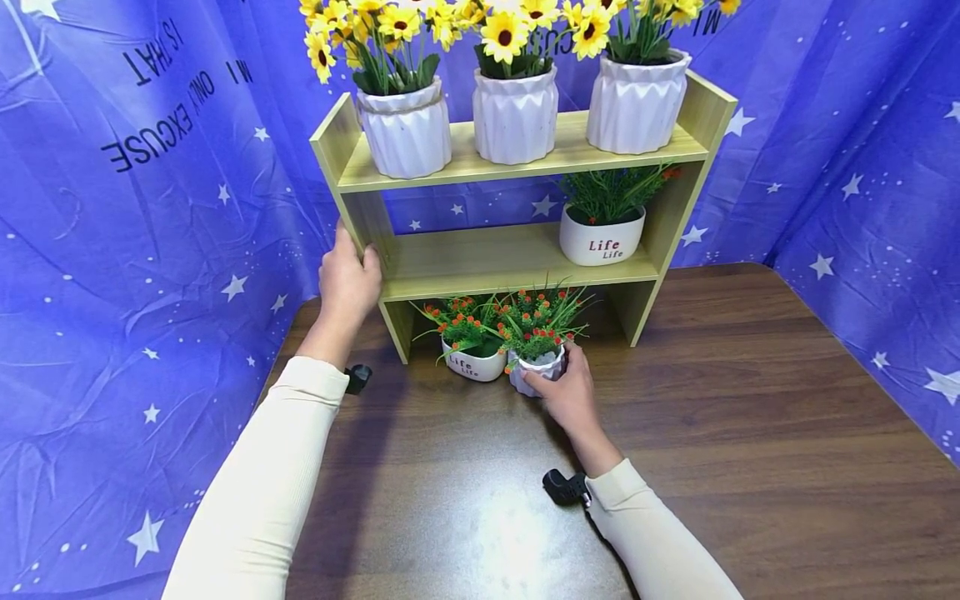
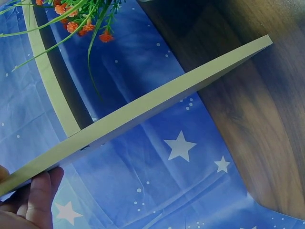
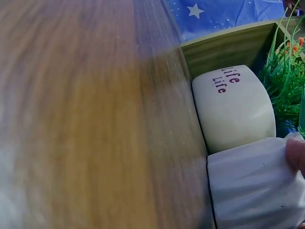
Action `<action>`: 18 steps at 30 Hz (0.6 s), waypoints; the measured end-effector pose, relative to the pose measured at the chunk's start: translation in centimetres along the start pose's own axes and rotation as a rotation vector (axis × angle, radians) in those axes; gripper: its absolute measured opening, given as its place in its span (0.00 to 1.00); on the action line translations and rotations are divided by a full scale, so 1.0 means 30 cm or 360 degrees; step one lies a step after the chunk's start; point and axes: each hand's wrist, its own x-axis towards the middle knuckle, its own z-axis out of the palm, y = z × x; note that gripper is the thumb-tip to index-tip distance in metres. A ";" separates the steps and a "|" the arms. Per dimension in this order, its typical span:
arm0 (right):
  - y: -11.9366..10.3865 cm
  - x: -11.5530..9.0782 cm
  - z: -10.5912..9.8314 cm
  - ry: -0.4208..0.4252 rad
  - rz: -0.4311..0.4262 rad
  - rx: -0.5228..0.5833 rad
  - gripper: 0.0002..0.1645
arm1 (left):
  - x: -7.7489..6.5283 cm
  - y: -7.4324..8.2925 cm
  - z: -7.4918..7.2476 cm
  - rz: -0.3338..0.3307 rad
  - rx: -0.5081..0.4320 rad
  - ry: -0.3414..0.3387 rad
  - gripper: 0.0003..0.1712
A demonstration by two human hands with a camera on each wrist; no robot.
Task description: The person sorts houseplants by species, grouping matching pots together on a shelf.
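Note:
My left hand (image 1: 350,279) grips the left side panel of a light wooden shelf (image 1: 480,258). In the left wrist view, its fingers (image 2: 40,195) lie against one face of that panel. On the table below, my right hand (image 1: 573,396) holds a small white fluted flowerpot (image 3: 252,186) by its rim, the thumb at the front. Orange-red flowers and thin green leaves (image 1: 536,321) rise from this pot. Beside it on the left stands a smooth white "Life" flowerpot (image 1: 474,365) with similar flowers, under the shelf's front edge.
Three white fluted pots with yellow sunflowers, the middle one (image 1: 516,117) among them, stand on the top board. Another "Life" pot (image 1: 602,237) sits at the right of the middle board. The brown wooden table (image 1: 750,433) extends forward, and a blue star-printed curtain (image 1: 150,333) surrounds it.

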 end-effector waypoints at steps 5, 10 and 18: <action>0.007 -0.001 0.005 0.0056 -0.0008 0.0031 0.50 | 0.003 -0.006 0.001 0.0049 0.0004 0.0035 0.26; 0.004 -0.004 -0.001 0.0087 -0.0033 -0.0017 0.49 | 0.003 -0.008 0.001 0.0052 0.0005 0.0051 0.26; -0.002 -0.004 0.004 0.0031 -0.0021 -0.0049 0.50 | 0.002 -0.010 0.004 0.0038 0.0008 0.0031 0.27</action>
